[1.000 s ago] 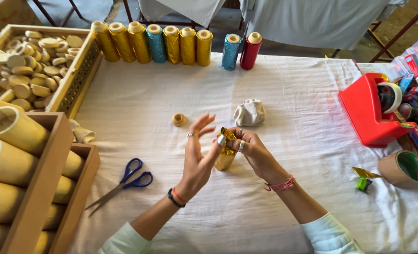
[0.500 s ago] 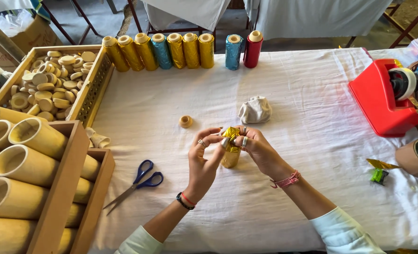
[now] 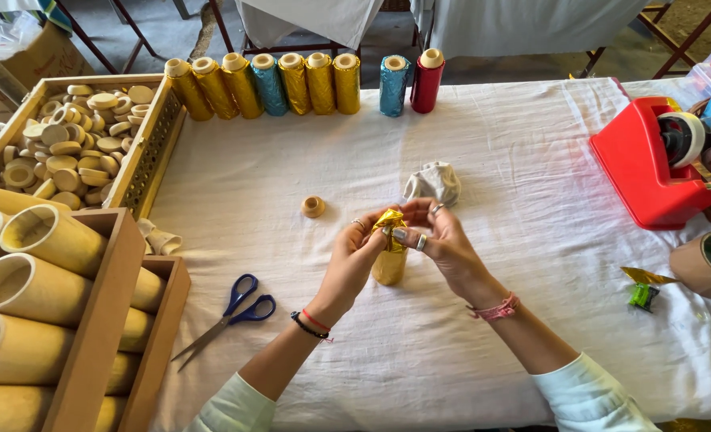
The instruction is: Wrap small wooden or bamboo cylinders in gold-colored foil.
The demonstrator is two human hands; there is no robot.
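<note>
A short bamboo tube wrapped in gold foil (image 3: 390, 260) stands upright on the white tablecloth (image 3: 483, 160). My left hand (image 3: 354, 258) and my right hand (image 3: 439, 240) both pinch the crumpled foil at its top end. A small wooden cap (image 3: 313, 207) lies just to the upper left of my hands. A crumpled white cloth (image 3: 434, 182) lies right behind them. Blue-handled scissors (image 3: 231, 314) lie to the lower left of my left forearm.
Foil-wrapped tubes in gold, blue and red (image 3: 291, 82) line the far edge. A wooden tray of round caps (image 3: 67, 136) and a crate of bare bamboo tubes (image 3: 35, 296) sit at left. A red tape dispenser (image 3: 655, 164), a tape roll (image 3: 706, 264) and foil scraps (image 3: 643, 286) lie at right.
My left hand, open with fingers spread a second ago, has closed onto the foil at the tube's top. The camera has shifted; the tube stays upright in place.
</note>
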